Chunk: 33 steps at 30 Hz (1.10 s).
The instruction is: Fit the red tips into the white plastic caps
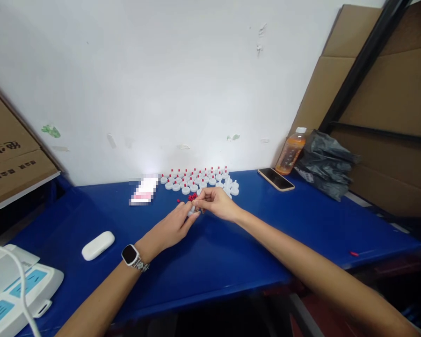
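My left hand [175, 223], with a watch [129, 255] on its wrist, pinches a white nozzle cap [191, 211] between thumb and fingers. Against the top of that cap, my right hand [217, 202] has its thumb and fingertips pressed together; whatever they grip is hidden. Small red tips [192, 197] lie in a loose pile just behind my fingers. Beyond them, rows of white caps [185, 190] stand upright with red tips on their nozzles. Several plain white caps [235, 191] without red tips cluster to the right, behind my right hand.
The blue table [231, 262] meets a white wall. A phone [276, 179], an orange drink bottle [290, 152] and a black plastic bag [324, 164] are at the right. Leftward are a white case [98, 245] and a power strip [31, 292]. A red piece [354, 253] lies near the right front edge.
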{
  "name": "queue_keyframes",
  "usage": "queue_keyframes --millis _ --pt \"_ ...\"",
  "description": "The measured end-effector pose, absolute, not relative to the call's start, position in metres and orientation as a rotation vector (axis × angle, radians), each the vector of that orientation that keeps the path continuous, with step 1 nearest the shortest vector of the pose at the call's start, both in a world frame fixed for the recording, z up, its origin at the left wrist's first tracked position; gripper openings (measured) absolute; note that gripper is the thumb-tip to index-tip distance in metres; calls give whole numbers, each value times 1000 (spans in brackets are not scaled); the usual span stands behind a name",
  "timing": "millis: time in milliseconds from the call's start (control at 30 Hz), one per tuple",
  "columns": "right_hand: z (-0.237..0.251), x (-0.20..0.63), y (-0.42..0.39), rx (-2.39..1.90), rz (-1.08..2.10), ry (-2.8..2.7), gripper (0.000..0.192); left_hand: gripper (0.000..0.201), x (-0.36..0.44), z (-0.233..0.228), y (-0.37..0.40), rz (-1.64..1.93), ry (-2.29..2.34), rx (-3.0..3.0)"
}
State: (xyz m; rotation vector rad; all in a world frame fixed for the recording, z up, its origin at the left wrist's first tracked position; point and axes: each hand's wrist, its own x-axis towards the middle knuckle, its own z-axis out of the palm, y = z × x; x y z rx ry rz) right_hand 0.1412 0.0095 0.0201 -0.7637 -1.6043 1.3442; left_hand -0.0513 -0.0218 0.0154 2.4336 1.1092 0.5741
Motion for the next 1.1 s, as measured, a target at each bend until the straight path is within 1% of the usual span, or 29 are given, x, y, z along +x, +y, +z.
queue_keyframes --millis 200,367,533,633,733,900,1100 --pt "22 166 6 -755 1370 -1615 38 34 -27 18 -19 570 1067 2387" --pt "22 193 0 -777 1252 -1704 35 34 -2 18 -18 524 1135 2433" --pt "31 229 -8 -824 988 -2012 27 33 22 15 -19 535 1120 2481" --pt "33 252 -7 -822 778 -2195 29 35 29 12 -18 545 1158 2464" --pt "28 265 5 -853 624 -2209 30 37 31 10 -17 555 1182 2445" --pt "18 257 38 -843 637 -2151 32 36 32 9 -20 587 1198 2450" --pt "10 212 66 -812 644 -2058 36 35 24 10 -24 615 1197 2392"
